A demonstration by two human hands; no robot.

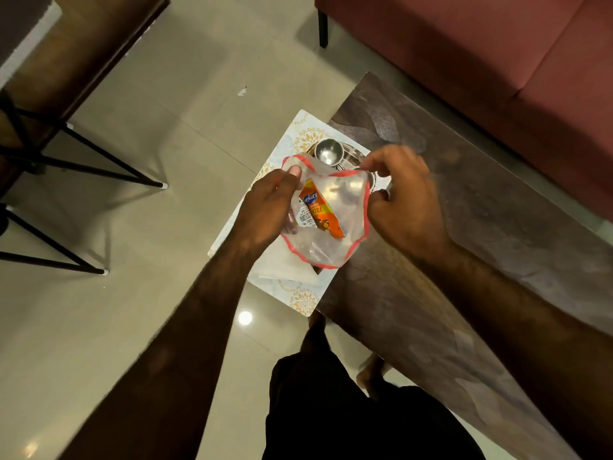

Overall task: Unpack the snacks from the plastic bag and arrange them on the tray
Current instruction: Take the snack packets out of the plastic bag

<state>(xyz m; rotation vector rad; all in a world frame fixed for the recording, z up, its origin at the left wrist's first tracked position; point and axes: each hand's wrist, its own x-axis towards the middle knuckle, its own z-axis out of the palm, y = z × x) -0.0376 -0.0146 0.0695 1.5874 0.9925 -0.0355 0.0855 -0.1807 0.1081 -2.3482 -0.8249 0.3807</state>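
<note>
A clear plastic bag (326,250) with a red rim hangs in the air between my hands, above the tray. My left hand (265,207) grips its left rim and my right hand (403,200) pinches its right rim, holding the mouth apart. Inside lies an orange snack packet (320,207), tilted. The white tray (292,141) with gold flower prints sits under the bag, jutting past the table's left end. On it stands a steel bowl (328,151); a steel plate beneath is mostly hidden by the bag.
The dark wooden table (464,227) runs from centre to lower right. A red sofa (481,44) stands behind it. A black-legged stool (49,144) is on the tiled floor at left. My legs (331,410) are below the table edge.
</note>
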